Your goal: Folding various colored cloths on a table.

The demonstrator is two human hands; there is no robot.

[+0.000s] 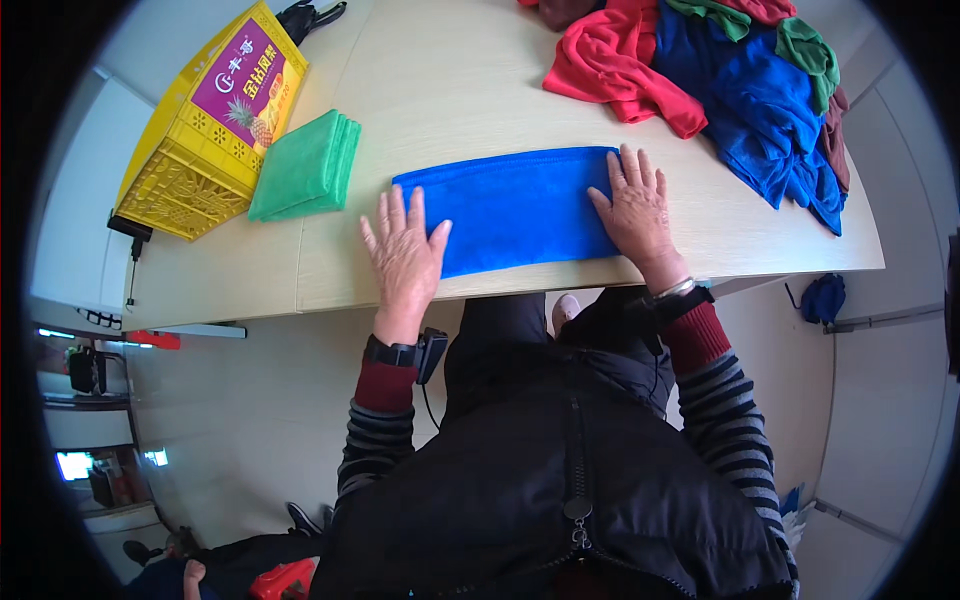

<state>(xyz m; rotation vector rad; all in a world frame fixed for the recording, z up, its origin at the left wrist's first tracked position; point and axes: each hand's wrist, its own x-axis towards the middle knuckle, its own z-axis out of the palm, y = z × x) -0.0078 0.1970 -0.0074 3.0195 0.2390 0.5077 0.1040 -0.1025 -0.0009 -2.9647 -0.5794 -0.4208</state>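
Note:
A blue cloth [520, 208], folded into a long strip, lies flat on the pale wooden table [450, 80] near its front edge. My left hand [403, 255] rests palm down on the cloth's left end, fingers spread. My right hand [637, 208] presses flat on its right end, fingers apart too. Neither hand grips anything.
A folded green cloth [307, 167] lies to the left of the blue one. A yellow plastic crate [210, 120] stands at the table's left corner. A heap of red, blue, green and brown cloths [720, 70] fills the far right. The table's front edge runs just below my hands.

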